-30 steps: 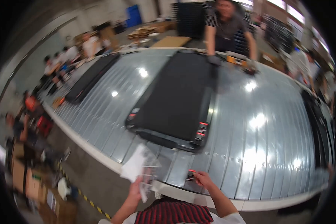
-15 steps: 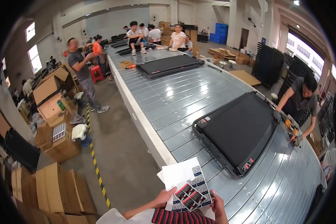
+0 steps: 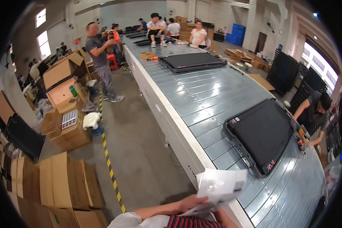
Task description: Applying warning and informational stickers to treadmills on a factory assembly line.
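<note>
A bunch of white sheets (image 3: 218,186) is gripped in my left hand (image 3: 193,202), its fingers closed at the left edge. Part of a dark square label shows on the top sheet, blurred. Behind the lower part of the sheets, my right forearm (image 3: 225,218) comes up; the hand itself is hidden. Just beyond the sheets, a black rectangular panel in a frame (image 3: 260,135) lies on the grey slatted table (image 3: 195,97), with small red-and-white stickers at two of its corners.
Across the table at right, a gloved co-worker (image 3: 311,114) holds an orange power tool (image 3: 302,136) beside the panel. Another black panel (image 3: 193,60) lies farther up. One person sits on the table, others stand around. Cardboard boxes (image 3: 62,182) and yellow-black floor tape (image 3: 109,163) are left.
The view has swung left. The sheets have tilted; the red-and-black stickers that lay on them are out of sight. My right hand has gone from the sheets' right edge to behind them.
</note>
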